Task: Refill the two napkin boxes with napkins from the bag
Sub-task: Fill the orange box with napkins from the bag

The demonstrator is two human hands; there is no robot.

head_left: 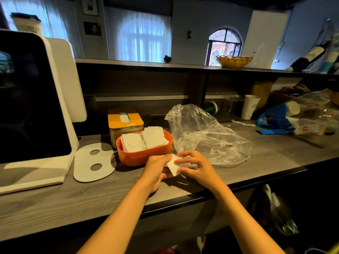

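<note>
An orange napkin box [139,157] stands open on the counter, with two stacks of white napkins [145,141] inside. Behind it stands a second box with a yellow slotted lid [125,120]. A flat white lid with two holes [94,162] lies to the left of the orange box. A crumpled clear plastic bag [205,136] lies to the right. In front of the orange box my left hand [156,171] and my right hand [196,167] both grip a small bundle of white napkins [173,165] just above the counter.
A large white machine with a dark screen [33,107] fills the left side. Paper cups [249,107], glasses and a blue-and-clear bag [286,120] crowd the right back. A wicker basket [233,61] sits on the upper shelf. The counter's front edge [238,182] runs below my hands.
</note>
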